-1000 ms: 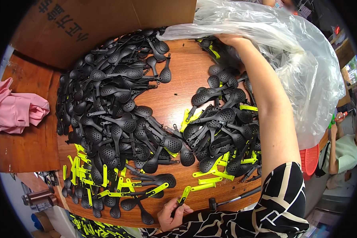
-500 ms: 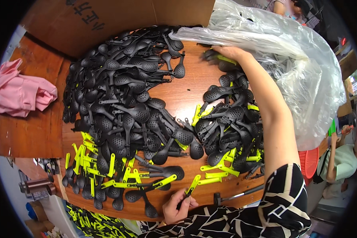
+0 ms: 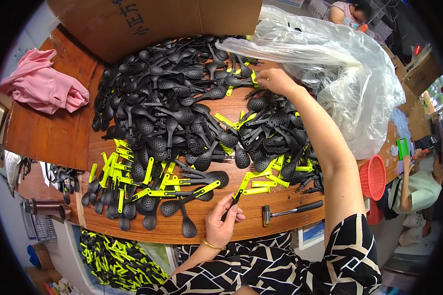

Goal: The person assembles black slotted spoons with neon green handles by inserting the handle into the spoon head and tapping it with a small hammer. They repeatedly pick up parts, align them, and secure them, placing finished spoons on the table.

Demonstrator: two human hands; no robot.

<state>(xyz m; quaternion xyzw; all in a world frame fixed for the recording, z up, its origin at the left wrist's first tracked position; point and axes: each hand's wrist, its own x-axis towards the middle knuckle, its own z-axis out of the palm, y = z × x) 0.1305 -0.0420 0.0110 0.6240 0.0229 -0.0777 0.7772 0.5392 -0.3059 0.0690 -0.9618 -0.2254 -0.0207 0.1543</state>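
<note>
My left hand (image 3: 220,222), at the table's near edge, is closed around a black-and-yellow-green spoon handle (image 3: 240,189). Its yellow-green end points away from me; the lower part is hidden in the palm. Farther off, my right hand (image 3: 275,81) has its fingers stretched out beside a yellow-green piece (image 3: 254,77). I see nothing gripped in it. Several black spoons with yellow-green parts lie just left of its fingertips. A big heap of black perforated spoons (image 3: 167,105) fills the left and middle of the table, with a smaller heap (image 3: 278,130) below my right hand.
A hammer (image 3: 293,211) lies right of my left hand. Loose yellow-green handles (image 3: 114,169) lie at the near left. A cardboard box (image 3: 157,22) and clear plastic sheeting (image 3: 339,73) stand behind. A red basket (image 3: 373,177) is at right; a filled bin (image 3: 118,255) stands below.
My right hand has let go of the spoons it carried and left them at the far middle. The view has shifted, showing the hammer and bin more fully. My left hand keeps its hold.
</note>
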